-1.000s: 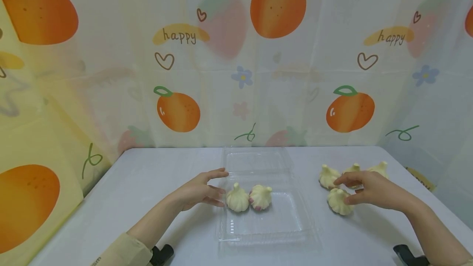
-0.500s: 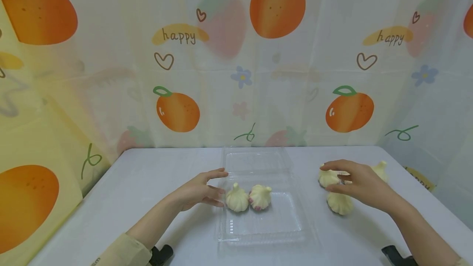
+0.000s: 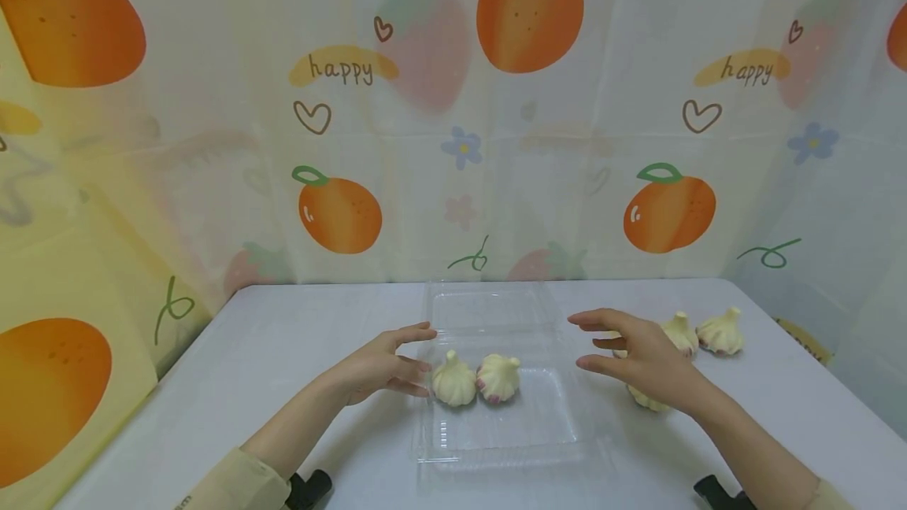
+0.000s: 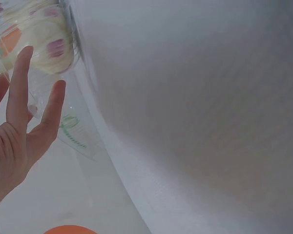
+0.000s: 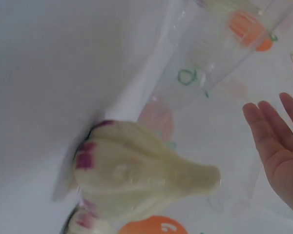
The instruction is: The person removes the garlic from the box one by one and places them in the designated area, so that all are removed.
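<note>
A clear plastic clamshell box [image 3: 513, 423] lies open on the table, its lid [image 3: 489, 309] laid back behind it. Two garlic bulbs, one pale [image 3: 453, 380] and one purple-tinged [image 3: 498, 378], sit side by side in its left part. At the box's left side is my left hand [image 3: 383, 366], fingers spread and fingertips right at the wall; the left wrist view shows them in front of a garlic bulb [image 4: 53, 46]. My right hand [image 3: 638, 352] hovers right of the box with fingers extended and holds nothing. It partly hides two garlic bulbs; the nearer one [image 3: 648, 400] shows below it.
Two more garlic bulbs, one [image 3: 679, 333] by the right hand and another [image 3: 721, 331] farther right, rest on the white table [image 3: 298, 337]. A fruit-print curtain [image 3: 418, 179] hangs behind the table's back edge.
My right hand has moved left, from over the loose garlic bulbs toward the box, uncovering the bulbs at the back right. The left hand and the box have stayed in place.
</note>
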`<state>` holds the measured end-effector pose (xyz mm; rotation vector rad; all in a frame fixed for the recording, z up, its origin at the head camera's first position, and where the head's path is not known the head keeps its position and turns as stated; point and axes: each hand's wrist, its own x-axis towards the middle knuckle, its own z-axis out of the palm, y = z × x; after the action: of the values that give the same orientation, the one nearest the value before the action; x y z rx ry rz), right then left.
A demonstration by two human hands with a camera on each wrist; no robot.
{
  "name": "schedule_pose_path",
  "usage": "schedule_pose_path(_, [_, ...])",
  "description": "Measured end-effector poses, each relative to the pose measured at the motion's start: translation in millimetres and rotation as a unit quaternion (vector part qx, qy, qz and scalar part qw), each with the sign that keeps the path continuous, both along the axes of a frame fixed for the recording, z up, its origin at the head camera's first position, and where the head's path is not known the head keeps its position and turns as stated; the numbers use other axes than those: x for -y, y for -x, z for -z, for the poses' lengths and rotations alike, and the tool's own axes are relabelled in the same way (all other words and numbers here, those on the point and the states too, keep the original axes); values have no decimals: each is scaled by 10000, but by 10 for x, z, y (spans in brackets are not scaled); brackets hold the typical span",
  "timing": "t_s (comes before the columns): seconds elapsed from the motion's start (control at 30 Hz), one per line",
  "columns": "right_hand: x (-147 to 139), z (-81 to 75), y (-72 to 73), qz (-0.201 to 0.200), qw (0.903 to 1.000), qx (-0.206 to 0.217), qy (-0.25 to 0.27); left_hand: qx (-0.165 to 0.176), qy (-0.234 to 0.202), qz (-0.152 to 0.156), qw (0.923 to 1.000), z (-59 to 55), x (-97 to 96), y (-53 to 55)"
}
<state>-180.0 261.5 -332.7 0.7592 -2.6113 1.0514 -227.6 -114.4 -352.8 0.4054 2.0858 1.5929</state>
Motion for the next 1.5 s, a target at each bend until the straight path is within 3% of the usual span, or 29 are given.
schedule_pose_path(0.57, [447,172,107,-483,9981,374,9,27,-79,48,10000,-11,-5,2])
schedule_pose_path(0.83, [636,217,120,-650,9974,319,15,18,-30,14,10000,-13,-16,-13])
schedule_pose_path(1.5, [909,352,153,-293,9980,555,-38,30,-68,3,10000,3,6,-10])
